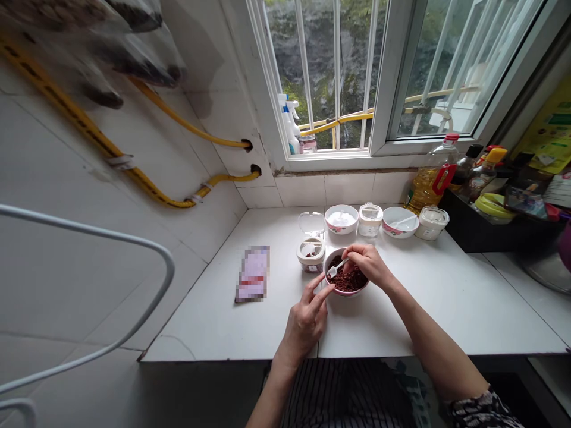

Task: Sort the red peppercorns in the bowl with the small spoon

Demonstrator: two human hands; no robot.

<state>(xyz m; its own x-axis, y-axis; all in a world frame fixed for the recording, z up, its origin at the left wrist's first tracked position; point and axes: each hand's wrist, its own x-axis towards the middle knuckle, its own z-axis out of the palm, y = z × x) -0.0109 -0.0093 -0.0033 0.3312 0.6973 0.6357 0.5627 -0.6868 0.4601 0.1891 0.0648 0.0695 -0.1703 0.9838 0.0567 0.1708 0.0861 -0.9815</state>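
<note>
My right hand (366, 264) pinches the handle of a small white spoon (332, 271), its scoop over the left part of a bowl (347, 293). Dark reddish-brown dried bits that look like Sichuan peppercorns (352, 280) fill much of this bowl. Two stretched-out fingers of my left hand (307, 321) rest against the bowl's left rim, while the other fingers curl under. Just beyond them stands a seasoning jar (311, 264), its clear lid (311, 223) flipped up and some dark bits inside.
Behind stand a bowl of white powder (341, 223), a closed jar (370, 220), a bowl with a white spoon in it (400, 226) and another jar (433, 223). An oil bottle (430, 178) and a black box of bottles (464, 223) are right. A blurred packet (253, 273) lies left.
</note>
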